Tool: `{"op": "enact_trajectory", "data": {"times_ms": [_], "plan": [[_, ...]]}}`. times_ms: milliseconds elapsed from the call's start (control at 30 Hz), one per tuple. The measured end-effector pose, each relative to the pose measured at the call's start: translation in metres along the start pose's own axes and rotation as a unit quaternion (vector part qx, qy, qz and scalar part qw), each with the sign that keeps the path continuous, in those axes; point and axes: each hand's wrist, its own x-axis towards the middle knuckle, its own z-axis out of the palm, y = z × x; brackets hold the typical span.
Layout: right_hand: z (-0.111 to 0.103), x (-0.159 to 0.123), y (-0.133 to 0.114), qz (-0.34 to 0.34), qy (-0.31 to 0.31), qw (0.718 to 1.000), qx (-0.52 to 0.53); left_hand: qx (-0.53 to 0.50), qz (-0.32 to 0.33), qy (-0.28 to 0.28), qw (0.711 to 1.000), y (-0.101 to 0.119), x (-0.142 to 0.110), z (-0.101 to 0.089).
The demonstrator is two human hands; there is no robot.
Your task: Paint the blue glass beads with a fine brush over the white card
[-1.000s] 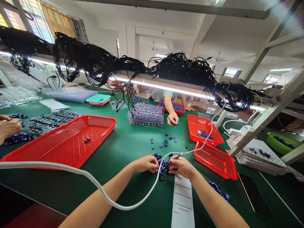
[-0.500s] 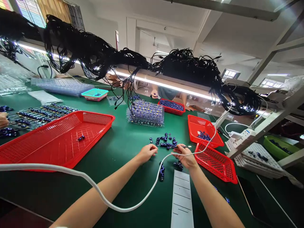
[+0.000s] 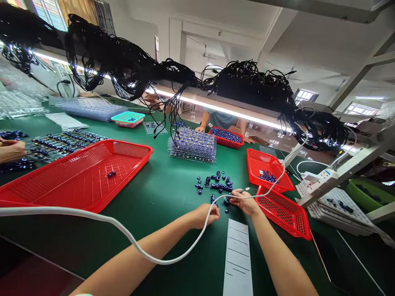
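Small glossy dark-blue round parts [image 3: 221, 187] lie scattered on the green table in front of my hands. My left hand [image 3: 206, 216] is closed just left of the white strip, its fingertips pinched near a short row of these parts [image 3: 212, 199]. Whatever it holds is hidden. My right hand [image 3: 242, 201] is closed on a thin dark stick-like tool [image 3: 241, 191] with a pale piece at its end; its fingertips are beside more parts. A white strip with dark lines [image 3: 238, 255] lies between my forearms. A white cable [image 3: 175, 260] crosses in front of both hands.
Red baskets stand left [image 3: 131, 176] and right [image 3: 282, 211]; another red basket [image 3: 253, 166] holds blue parts. A stack of clear trays [image 3: 193, 148] stands ahead. Black cables [image 3: 247, 82] hang from the lit rail. A co-worker's hand [image 3: 12, 151] is at left; another person stands opposite.
My left hand has moved right and nearer me, to the row of parts. My right hand has shifted slightly. More parts lie at the pile's left side. The view has tilted slightly.
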Motion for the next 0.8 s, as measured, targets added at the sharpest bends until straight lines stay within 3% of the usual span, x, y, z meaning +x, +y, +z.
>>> {"op": "enact_trajectory", "data": {"times_ms": [133, 267, 367, 500, 567, 667, 800], "plan": [[0.016, 0.017, -0.005, -0.065, 0.03, 0.997, 0.022, 0.014, 0.011, 0.086, 0.996, 0.018, 0.025, -0.012], [0.019, -0.003, -0.01, -0.101, 0.05, 0.993, 0.026, 0.016, 0.014, 0.11, 0.994, 0.021, 0.01, -0.019], [0.017, -0.052, -0.006, -0.102, 0.047, 0.994, 0.009, 0.018, 0.006, 0.075, 0.997, 0.014, -0.025, -0.014], [0.019, -0.155, 0.017, -0.068, 0.033, 0.996, -0.044, 0.024, -0.016, 0.02, 0.999, 0.009, -0.078, 0.003], [0.023, -0.206, 0.033, -0.063, 0.042, 0.99, -0.122, 0.039, -0.029, 0.012, 0.999, 0.01, -0.097, 0.014], [0.028, -0.26, 0.058, -0.058, 0.098, 0.982, -0.153, 0.06, -0.047, 0.013, 0.997, 0.01, -0.106, 0.036], [0.03, -0.29, 0.083, -0.069, 0.194, 0.965, -0.162, 0.095, -0.028, 0.007, 0.995, 0.015, -0.092, 0.068]]}}
